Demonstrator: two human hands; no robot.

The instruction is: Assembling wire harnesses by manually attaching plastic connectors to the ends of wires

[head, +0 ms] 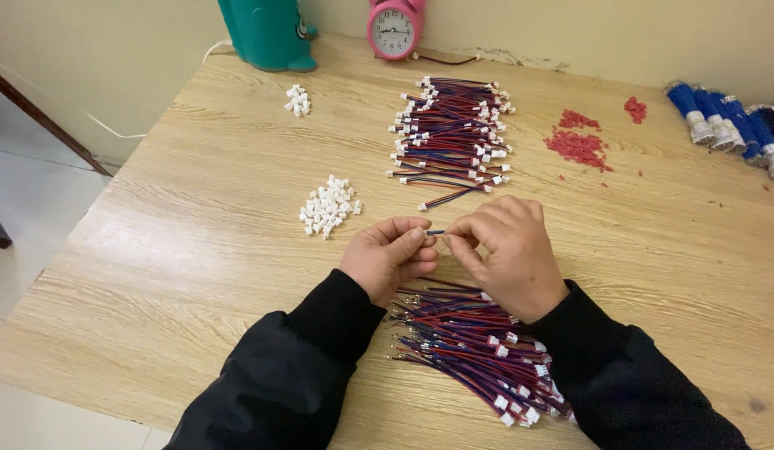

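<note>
Wire (435, 232), short and thin, is pinched between both hands above the middle of a wooden table (195, 250). Left hand (389, 257) has thumb and fingers closed on one end; right hand (508, 254) has its fingertips closed on the other end, the two hands almost touching. Just below the hands, at six o'clock, lies a loose bundle of red and blue wires (474, 350) with white plugs. At twelve o'clock, a larger neat pile of wires (452, 133). At ten o'clock, a small heap of white plugs (327, 207). At two o'clock, red scraps (577, 143). A pink clock (394, 29) stands at the far edge.
</note>
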